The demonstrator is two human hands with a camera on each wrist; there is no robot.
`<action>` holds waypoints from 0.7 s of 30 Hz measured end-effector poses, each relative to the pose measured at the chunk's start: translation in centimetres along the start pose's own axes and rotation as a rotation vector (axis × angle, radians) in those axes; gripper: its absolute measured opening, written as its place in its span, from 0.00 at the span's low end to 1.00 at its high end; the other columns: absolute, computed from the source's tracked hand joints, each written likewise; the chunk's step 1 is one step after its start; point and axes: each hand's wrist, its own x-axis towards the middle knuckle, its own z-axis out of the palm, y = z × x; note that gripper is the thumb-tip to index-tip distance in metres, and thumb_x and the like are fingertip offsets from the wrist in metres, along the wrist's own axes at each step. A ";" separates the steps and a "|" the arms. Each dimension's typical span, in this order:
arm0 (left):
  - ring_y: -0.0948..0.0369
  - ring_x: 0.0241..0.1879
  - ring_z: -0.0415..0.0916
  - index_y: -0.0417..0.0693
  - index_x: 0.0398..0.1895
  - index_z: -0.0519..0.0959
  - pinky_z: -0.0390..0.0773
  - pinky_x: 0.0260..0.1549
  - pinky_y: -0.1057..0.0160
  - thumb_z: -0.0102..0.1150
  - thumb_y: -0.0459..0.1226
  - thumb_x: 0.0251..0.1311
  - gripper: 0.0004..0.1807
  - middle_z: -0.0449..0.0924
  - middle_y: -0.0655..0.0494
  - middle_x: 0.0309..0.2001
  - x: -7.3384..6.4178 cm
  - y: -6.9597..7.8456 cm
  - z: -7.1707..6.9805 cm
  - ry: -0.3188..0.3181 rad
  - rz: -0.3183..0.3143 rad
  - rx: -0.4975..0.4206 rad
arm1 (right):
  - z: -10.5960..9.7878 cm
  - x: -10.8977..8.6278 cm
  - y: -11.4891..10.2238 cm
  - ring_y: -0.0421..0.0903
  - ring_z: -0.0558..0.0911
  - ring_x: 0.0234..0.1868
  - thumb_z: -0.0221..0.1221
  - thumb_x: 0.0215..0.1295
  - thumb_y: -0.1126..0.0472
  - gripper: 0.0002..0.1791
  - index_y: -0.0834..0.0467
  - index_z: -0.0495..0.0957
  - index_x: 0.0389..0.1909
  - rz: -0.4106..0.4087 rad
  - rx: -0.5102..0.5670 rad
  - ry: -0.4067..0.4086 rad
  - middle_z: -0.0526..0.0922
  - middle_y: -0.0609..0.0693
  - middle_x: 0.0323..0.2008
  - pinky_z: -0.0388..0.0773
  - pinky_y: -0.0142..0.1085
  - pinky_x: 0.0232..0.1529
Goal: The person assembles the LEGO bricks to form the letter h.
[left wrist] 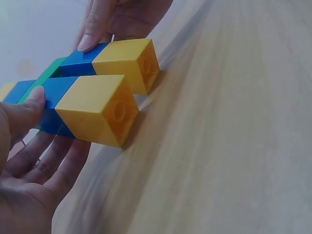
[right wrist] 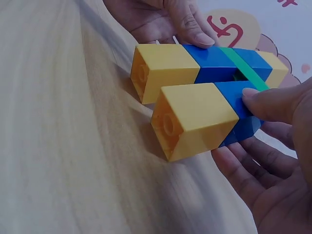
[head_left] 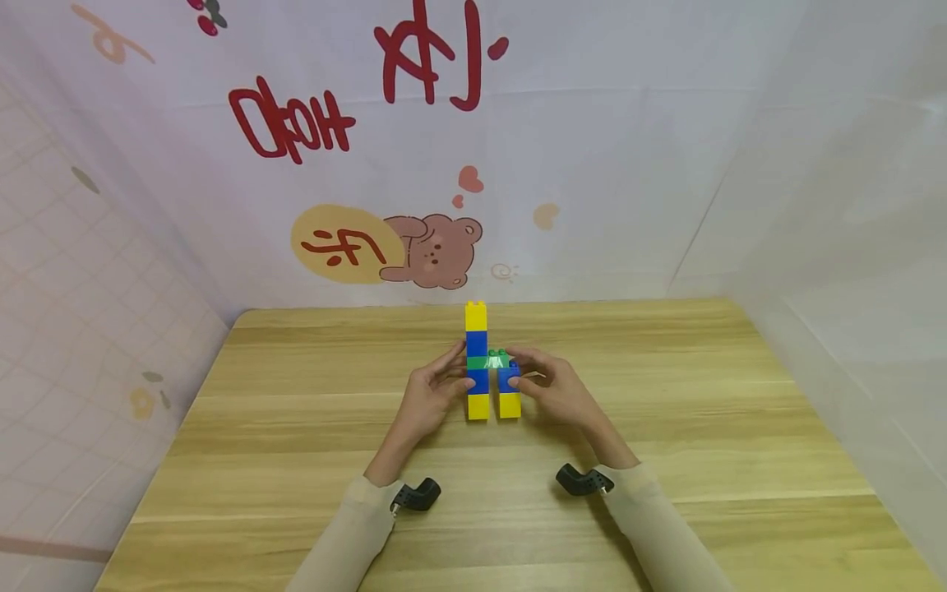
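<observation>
Both hands hold one chair-shaped toy brick structure. Its taller left column has a yellow brick (head_left: 476,317) on top, a blue one below, then a green brick (head_left: 490,362) that bridges to the shorter right column. Below the bridge, each column has a blue brick over a yellow bottom brick (left wrist: 95,105). My left hand (head_left: 432,395) pinches the left column at its lower blue brick (left wrist: 58,95), thumb on the near face. With thumb and fingers, my right hand (head_left: 558,390) grips the right column's blue brick (right wrist: 239,100). Hollow undersides of the bottom bricks show in the wrist views.
The wooden table (head_left: 473,510) lies beneath the structure and reaches back to a white printed cloth (head_left: 629,181) with a bear and red characters. A black wrist mount (head_left: 417,495) sits at the left cuff, another black mount (head_left: 584,480) at the right.
</observation>
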 end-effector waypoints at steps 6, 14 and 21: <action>0.50 0.62 0.79 0.52 0.77 0.66 0.80 0.62 0.65 0.63 0.34 0.68 0.34 0.77 0.49 0.68 0.1 -0.2 0.1 0.011 -0.012 -0.010 | 0.0 0.1 0.4 0.51 0.82 0.57 0.63 0.73 0.59 0.26 0.52 0.74 0.70 0.013 -0.003 -0.027 0.81 0.55 0.64 0.83 0.43 0.62; 0.50 0.60 0.81 0.49 0.74 0.69 0.83 0.58 0.65 0.62 0.36 0.70 0.30 0.79 0.48 0.66 0.4 -0.6 0.4 0.023 -0.026 -0.012 | -0.2 0.2 0.7 0.52 0.82 0.60 0.62 0.74 0.53 0.24 0.51 0.76 0.68 0.060 -0.033 -0.022 0.81 0.52 0.65 0.78 0.51 0.67; 0.51 0.59 0.82 0.49 0.72 0.73 0.83 0.57 0.62 0.63 0.37 0.69 0.28 0.79 0.48 0.66 0.4 -0.7 0.6 0.055 -0.053 0.014 | -0.2 0.2 1.3 0.53 0.83 0.61 0.62 0.73 0.50 0.25 0.52 0.77 0.67 0.087 -0.018 -0.032 0.82 0.53 0.64 0.79 0.50 0.66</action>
